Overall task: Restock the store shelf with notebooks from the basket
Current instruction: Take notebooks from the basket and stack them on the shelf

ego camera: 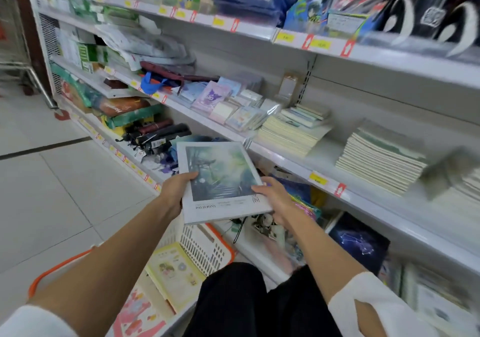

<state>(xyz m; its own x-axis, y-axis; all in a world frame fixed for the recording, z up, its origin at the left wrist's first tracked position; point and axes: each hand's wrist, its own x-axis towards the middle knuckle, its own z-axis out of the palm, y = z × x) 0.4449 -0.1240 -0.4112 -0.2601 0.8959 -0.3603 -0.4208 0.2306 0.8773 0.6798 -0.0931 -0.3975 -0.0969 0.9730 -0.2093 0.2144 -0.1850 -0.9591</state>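
While the left hand and the right hand each grasp a near corner, thumbs on the cover, the notebook hangs tilted above the white basket, close to the shelf edge. Its cover shows a green painted scene and the word "PAVILIONS". Farther right, stacked notebooks lie behind a yellow price tag too blurred to read.

Blurred, edge-cut notebook stack at 3 o'clock, price tag print too small to read, basket at 7 o'clock partly behind left arm
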